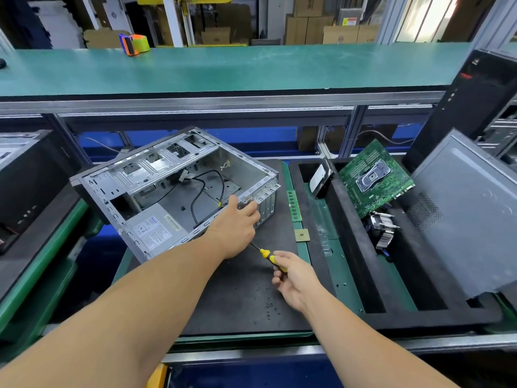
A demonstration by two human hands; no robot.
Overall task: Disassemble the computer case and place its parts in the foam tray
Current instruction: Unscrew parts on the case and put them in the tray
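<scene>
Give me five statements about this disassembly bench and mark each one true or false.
1. The right hand holds a yellow-handled screwdriver. True.
2. The left hand rests on the motherboard. False: it is on the rear edge of the open computer case; the motherboard leans in the foam tray.
3. The power supply is still inside the case. True.
4. The heatsink fan sits inside the case. False: it lies in the foam tray, below the motherboard.
5. A RAM stick and a CPU chip lie on the black mat to the right of the case. True.
</scene>
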